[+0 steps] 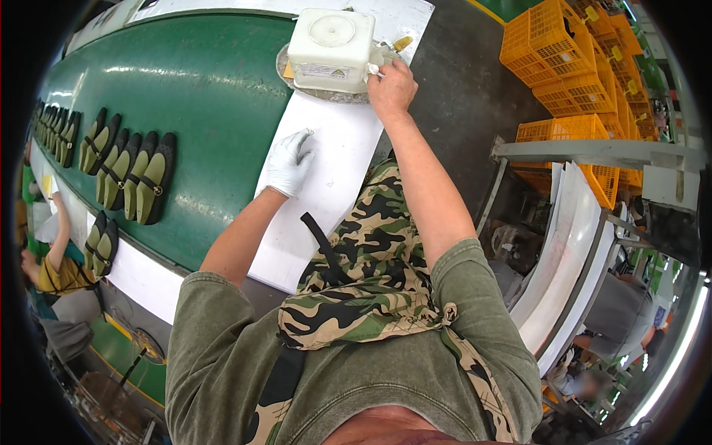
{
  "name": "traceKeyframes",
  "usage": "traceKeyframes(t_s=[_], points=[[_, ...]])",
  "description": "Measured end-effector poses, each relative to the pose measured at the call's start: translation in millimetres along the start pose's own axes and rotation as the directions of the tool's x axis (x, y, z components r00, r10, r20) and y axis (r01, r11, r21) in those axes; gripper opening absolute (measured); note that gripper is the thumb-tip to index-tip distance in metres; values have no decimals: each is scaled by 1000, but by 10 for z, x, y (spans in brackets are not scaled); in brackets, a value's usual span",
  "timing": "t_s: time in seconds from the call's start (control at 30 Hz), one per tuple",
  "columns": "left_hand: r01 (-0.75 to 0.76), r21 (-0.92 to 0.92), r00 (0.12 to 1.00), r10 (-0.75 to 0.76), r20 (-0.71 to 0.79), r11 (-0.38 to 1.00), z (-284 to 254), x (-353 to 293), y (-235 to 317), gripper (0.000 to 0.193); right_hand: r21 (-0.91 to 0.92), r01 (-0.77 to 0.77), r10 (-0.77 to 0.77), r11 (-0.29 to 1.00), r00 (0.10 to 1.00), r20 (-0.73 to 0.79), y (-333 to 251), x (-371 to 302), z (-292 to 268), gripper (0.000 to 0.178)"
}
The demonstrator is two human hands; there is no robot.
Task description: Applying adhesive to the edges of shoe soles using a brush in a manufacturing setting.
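My left hand (289,163), in a thin white glove, hovers over or rests on the white sheet (337,141); which of these I cannot tell. Its thumb stands apart from the fingers and nothing is in it. My bare right hand (393,89) is closed at the right side of a white plastic container (331,48), its fingertips pinching a small white piece (373,68) whose kind is unclear. The container sits on a worn, stained round tray (345,96). Just beyond my right hand, a yellowish brush-like handle (403,43) sticks out.
A green conveyor belt (222,81) runs along my left, carrying several black slip-on shoes (152,178) with olive insoles. One pair (101,243) lies on its white edge. Stacked orange crates (549,52) stand at the right, by a metal frame (578,151). Another person (63,259) works at the left.
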State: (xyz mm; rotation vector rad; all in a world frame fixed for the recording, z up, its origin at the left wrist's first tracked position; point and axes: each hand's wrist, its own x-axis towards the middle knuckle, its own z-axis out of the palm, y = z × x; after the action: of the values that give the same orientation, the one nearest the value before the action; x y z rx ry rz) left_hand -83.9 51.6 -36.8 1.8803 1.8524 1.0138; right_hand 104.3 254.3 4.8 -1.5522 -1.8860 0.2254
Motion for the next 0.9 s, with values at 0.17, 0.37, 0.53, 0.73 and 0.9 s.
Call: traceKeyframes(t_s=[0.17,0.37,0.53,0.73,0.9], points=[[0,-5,1000,0,4,1000,22,8,-9,47,11,-40,39,999,999,23,-2,-33,-1,17],[11,-16,1000,-11,4,1000,48,6,-3,47,171,-43,42,984,999,8,96,-179,-290,41],[-3,-10,1000,3,-16,1000,58,-1,-28,46,259,-36,37,965,999,1,475,-666,-799,52],[-17,36,1000,16,22,999,42,-13,-3,48,60,-204,200,977,977,76,1555,-1851,-1605,50],[-8,179,992,-15,126,984,-58,-1,264,46,-322,-432,471,842,881,50,2413,-2974,-2702,52]])
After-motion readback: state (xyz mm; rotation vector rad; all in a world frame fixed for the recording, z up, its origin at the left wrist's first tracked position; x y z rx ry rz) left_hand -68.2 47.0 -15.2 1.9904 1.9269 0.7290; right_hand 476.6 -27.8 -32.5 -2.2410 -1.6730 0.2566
